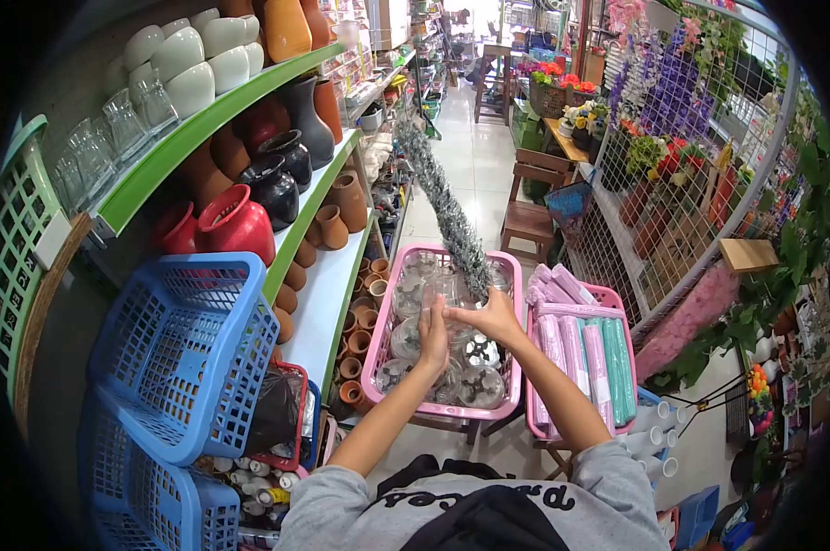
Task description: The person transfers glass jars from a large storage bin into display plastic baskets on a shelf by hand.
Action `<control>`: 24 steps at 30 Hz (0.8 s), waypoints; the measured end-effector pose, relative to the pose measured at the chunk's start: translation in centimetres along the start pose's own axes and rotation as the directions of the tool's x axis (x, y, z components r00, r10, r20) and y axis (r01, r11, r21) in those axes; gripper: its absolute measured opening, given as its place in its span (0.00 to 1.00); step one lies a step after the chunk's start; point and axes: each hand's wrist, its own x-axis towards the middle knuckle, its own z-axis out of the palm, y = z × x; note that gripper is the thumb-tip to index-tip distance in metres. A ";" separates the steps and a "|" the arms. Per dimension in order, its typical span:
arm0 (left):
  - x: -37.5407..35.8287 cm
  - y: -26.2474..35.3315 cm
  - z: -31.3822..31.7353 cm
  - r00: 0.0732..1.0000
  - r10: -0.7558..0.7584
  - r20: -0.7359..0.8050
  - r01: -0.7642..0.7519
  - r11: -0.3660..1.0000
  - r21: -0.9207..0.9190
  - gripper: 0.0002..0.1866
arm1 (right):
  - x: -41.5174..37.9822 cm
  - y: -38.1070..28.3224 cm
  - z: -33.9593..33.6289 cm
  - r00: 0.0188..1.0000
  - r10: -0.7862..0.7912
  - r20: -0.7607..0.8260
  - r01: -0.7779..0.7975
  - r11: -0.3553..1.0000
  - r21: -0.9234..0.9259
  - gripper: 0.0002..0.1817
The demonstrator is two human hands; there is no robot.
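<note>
My left hand [435,338] is closed around a clear glass container [443,288] above the pink basket [370,372]. My right hand [494,318] grips the lower end of a long, fluffy grey duster [444,207], which slants up and away to the left. The right thumb reaches across toward the glass and the left fingers. Under both hands, several clear, round glass pieces [481,386] fill the basket. The duster's handle is hidden in my right hand.
At right stands a pink basket of wrapped pink and green rolls [571,354]. Shelves at left hold a red pot [237,225], dark vases and white bowls [180,55]. Blue baskets [180,344] stack near left. A wooden chair [530,207] stands ahead beside a wire rack.
</note>
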 end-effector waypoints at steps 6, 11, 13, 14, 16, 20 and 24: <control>0.3 2.5 -0.8 0.913 -0.373 0.165 0.395 0.909 -0.134 0.32 | 1.4 2.7 -0.8 0.990 0.015 0.138 -0.007 0.999 -0.053 0.54; 0.0 2.8 -0.6 0.897 -0.393 0.200 0.412 0.909 -0.060 0.35 | 2.3 4.7 -2.1 0.962 -0.216 0.166 0.236 0.965 -0.117 0.50; -0.1 2.3 -0.7 0.896 -0.417 0.153 0.426 0.904 -0.030 0.35 | 1.6 0.9 -2.7 0.949 -0.065 0.307 0.130 0.972 -0.197 0.44; 0.0 2.0 -0.9 0.906 -0.399 0.141 0.406 0.914 -0.026 0.35 | 1.7 0.6 -2.6 0.950 -0.064 0.304 0.129 0.972 -0.198 0.44; -0.1 1.6 -1.1 0.914 -0.385 0.130 0.390 0.920 -0.022 0.35 | 1.6 0.4 -2.5 0.958 -0.044 0.283 0.146 0.925 -0.350 0.41; -0.4 1.8 -1.2 0.914 -0.375 0.154 0.386 0.921 -0.046 0.37 | 0.6 2.0 -0.8 0.984 -0.172 0.049 0.178 0.927 -0.330 0.41; -0.3 2.9 -0.9 0.851 -0.485 0.202 0.511 0.853 -0.107 0.37 | 0.8 2.2 -0.5 0.990 -0.120 0.075 0.133 0.970 -0.205 0.42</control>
